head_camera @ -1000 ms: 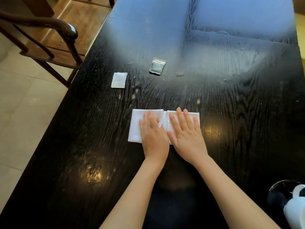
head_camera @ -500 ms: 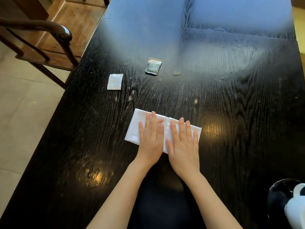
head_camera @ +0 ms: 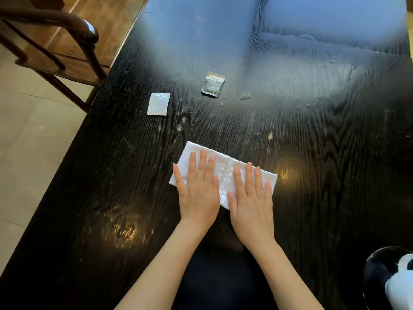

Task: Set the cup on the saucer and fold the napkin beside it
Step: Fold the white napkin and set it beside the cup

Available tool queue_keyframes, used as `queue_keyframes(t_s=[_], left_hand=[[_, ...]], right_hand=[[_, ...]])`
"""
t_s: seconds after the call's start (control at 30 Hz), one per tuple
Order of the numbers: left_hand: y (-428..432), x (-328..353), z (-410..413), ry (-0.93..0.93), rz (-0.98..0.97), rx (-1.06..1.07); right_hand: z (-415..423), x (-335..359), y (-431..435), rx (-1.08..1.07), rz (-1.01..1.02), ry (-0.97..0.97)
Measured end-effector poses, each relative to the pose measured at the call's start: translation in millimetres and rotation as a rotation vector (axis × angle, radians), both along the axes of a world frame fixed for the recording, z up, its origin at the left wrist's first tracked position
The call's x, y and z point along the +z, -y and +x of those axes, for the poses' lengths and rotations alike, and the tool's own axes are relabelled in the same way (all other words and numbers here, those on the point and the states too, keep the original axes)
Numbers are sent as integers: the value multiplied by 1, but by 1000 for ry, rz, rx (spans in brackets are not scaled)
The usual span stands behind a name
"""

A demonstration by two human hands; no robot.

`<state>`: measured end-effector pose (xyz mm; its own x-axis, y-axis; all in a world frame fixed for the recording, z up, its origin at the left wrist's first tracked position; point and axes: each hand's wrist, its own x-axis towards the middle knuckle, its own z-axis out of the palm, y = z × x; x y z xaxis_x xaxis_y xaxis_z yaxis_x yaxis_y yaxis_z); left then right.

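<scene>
A: What was hard to make out?

B: At five o'clock, a black round saucer (head_camera: 375, 267) and a white cup (head_camera: 401, 285) on it were cut off by the frame edge. The far end of the dark wood-grain table (head_camera: 312, 153) was blurred.

A: And the napkin?

B: The white folded paper napkin (head_camera: 221, 173) lay at centre, skewed, under both palms. The left hand (head_camera: 197, 189) and right hand (head_camera: 251, 198) were flat, fingers spread wide, pressing either side of its middle seam, forearms reaching in from six o'clock.

A: Farther off?

B: A white sachet (head_camera: 158, 104) at eleven o'clock, a dark green packet (head_camera: 212, 84) at twelve, a brown wooden chair (head_camera: 60, 41) at ten.
</scene>
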<state>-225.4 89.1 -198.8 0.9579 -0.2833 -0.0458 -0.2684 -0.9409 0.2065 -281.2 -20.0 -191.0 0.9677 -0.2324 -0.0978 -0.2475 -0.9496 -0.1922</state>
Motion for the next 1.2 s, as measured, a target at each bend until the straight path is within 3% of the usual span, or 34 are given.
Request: queue_keyframes(t_s=[0.33,0.53,0.7,0.9,1.2], left_hand=[[-4,1,-3,23,-54,-6],[2,16,-36,1,-124,88],[11,9,-41,-5,-35,99],[14,7,-42,-23,0,107],[14,9,-41,-38,1,96]], right_hand=[[10,7,-8,-82,-25,63],[46,29,30,-50,258,275],[82,24,36,106,387,178],[93,18,41,13,585,137],[87,10,30,5,408,288]])
